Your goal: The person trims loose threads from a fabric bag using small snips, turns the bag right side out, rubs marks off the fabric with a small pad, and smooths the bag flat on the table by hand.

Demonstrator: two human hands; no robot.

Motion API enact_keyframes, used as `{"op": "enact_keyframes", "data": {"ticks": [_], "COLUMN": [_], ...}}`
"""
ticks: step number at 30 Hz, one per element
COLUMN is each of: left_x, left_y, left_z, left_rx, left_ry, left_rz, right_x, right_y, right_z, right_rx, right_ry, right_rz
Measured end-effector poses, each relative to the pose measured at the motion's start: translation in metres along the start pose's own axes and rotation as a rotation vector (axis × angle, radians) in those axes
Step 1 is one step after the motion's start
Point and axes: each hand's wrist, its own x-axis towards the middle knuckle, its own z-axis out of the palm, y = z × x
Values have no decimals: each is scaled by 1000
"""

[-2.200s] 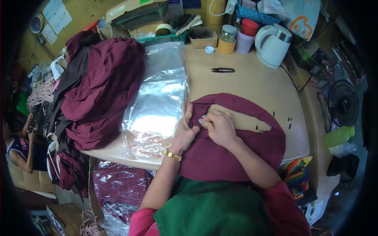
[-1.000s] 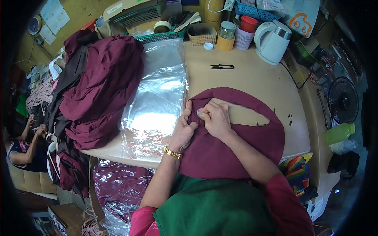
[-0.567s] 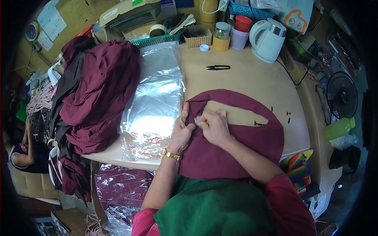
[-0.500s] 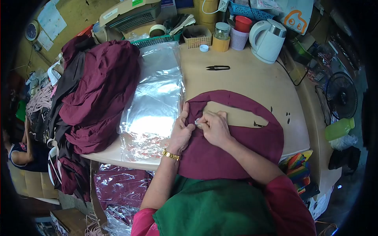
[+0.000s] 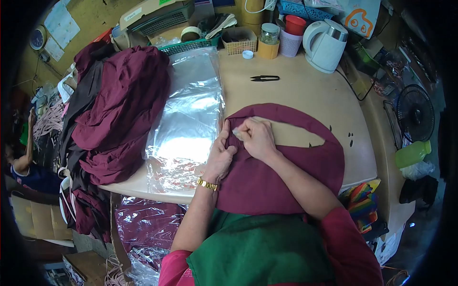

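A maroon cloth bag (image 5: 286, 176) lies flat on the table in front of me, with a long oval opening under its looped strap. My left hand (image 5: 221, 155) is closed on the bag's left edge, its thumb pressed on the cloth. Just to the right, my right hand (image 5: 257, 138) pinches a small whitish piece (image 5: 236, 133) against or just over the cloth near the left end of the opening. What that piece is, I cannot make out. Black thread snips (image 5: 265, 78) lie on the table beyond the bag.
Clear plastic bags (image 5: 186, 109) lie left of my hands, beside a heap of maroon cloth (image 5: 121, 109). A white kettle (image 5: 326, 46), a glass jar (image 5: 270, 34) and baskets line the back. Wrapped maroon goods (image 5: 148, 221) sit below the table edge. Another person's arm (image 5: 28, 143) shows far left.
My right hand has shifted slightly up and left with the whitish piece. My left hand keeps its hold on the cloth. The other person's arm at far left has moved up.
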Motion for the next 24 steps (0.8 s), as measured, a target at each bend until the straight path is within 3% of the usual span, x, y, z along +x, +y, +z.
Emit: {"op": "enact_keyframes", "data": {"ticks": [3, 6, 7, 8, 9, 10, 12, 13, 15, 16, 18, 20, 21, 23, 24], "left_x": [-1, 2, -2, -6, -8, -10, -13, -21, -29, -24, -33, -35, -34, -31, -31], "left_y": [-5, -3, 7, 15, 21, 30, 45, 59, 90, 91, 70, 32, 29, 31, 33], "left_z": [-4, -4, -1, 1, -3, -5, -17, -8, 6, 13, 53, 81, 81, 71, 69], "left_rx": [-8, -55, 84, 222, 529, 584, 818, 810, 1286, 1130, 1148, 1247, 1278, 1414, 1549], "left_ry": [-18, -61, -41, -23, 7, 46, 201, 196, 410, 130, -110, -111, -236, -242, -255], "left_rz": [4, 30, 47, 63, 148, 202, 426, 420, 634, 612, 535, 607, 429, 382, 322], "right_x": [9, 2, 1, -5, -8, -10, -9, -9, -8, -7, -5, 2, 7, 23, 30], "right_y": [-12, -7, -10, -15, -28, -37, -38, -32, -20, -15, -6, 2, 4, 7, 4], "right_z": [6, -4, -14, -27, -45, -63, -101, -114, -125, -126, -120, -111, -111, -115, -116], "right_rx": [-196, 45, 49, 40, -199, -440, -510, -529, -608, -681, -742, -909, -912, -686, -687], "right_ry": [23, -141, -279, -271, -260, -246, -94, -56, -53, -51, -104, -202, -204, -42, -45], "right_rz": [-192, -34, 30, 31, -105, -236, -252, -265, -279, -297, -293, -186, -190, 39, 40]}}
